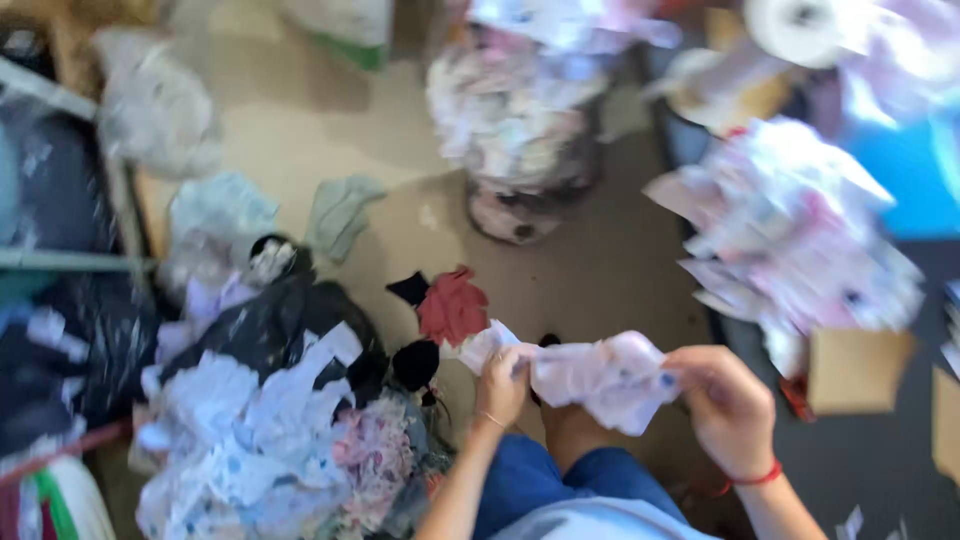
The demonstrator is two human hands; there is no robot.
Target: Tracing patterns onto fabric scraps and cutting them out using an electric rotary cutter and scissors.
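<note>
Pale printed cloth piece [600,378], thin, soft and crumpled, matt, pinched between left hand [500,385] and right hand [725,410]. Thin red cord band [757,477] on right wrist. Below the hands, blue denim [560,490], coarse weave. Left of the left hand, heap of cloth scraps [250,440], white and pink, rumpled, over glossy black plastic bag [275,320]. Just above it, dull red fabric scrap [452,305]. Floor [600,270] smooth, tan, matt. Right of the right hand, brown cardboard [860,370], flat and dull. Blur hides finer texture.

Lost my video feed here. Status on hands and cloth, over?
Left hand and right hand both gripping pale printed fabric piece, stretched between them. Scrap heap at left, red scrap on floor ahead. Nothing blocking.
</note>
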